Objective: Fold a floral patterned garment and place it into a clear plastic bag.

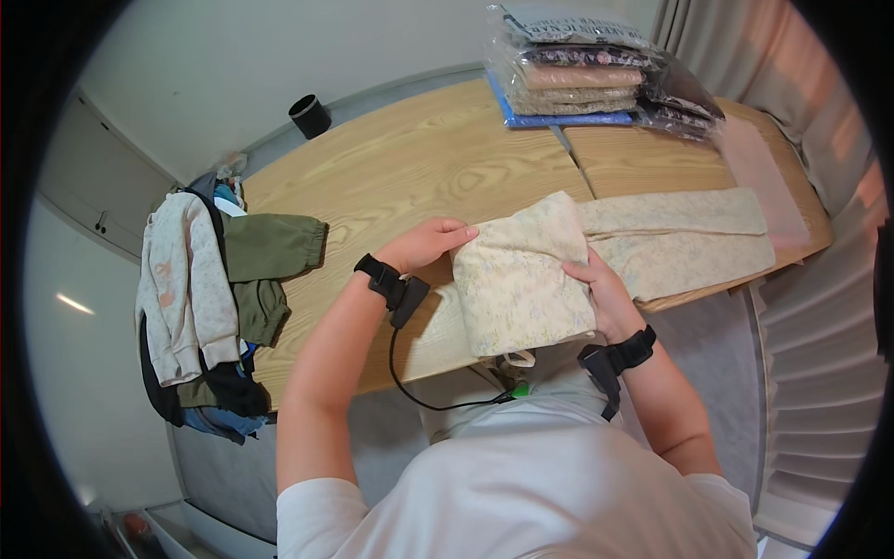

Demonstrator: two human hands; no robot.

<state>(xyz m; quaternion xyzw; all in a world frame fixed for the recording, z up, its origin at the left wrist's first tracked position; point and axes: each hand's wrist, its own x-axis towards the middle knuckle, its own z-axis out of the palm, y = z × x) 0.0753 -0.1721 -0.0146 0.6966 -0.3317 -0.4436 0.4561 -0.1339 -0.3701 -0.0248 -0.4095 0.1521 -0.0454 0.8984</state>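
A cream garment with a small floral pattern (pixel 527 286) is bunched in a folded shape at the table's near edge. Its upper left corner is pinched between the thumb and fingers of my left hand (pixel 433 243). My right hand (pixel 602 290) grips its right side, thumb on top and the fingers partly hidden behind the cloth. To the right, flat on the table, lie two long pale floral sections of fabric (pixel 688 244); whether they belong to the same garment I cannot tell. Both wrists wear black straps with small devices.
Piled clothes (pixel 188 279), with a green sleeve or leg (pixel 276 244), hang over the wooden table's (pixel 391 189) left end. Folded garments in clear bags (pixel 580 77) are stacked at the back right, near a translucent pink sheet (pixel 765 182). A black bin (pixel 309 117) stands beyond the table.
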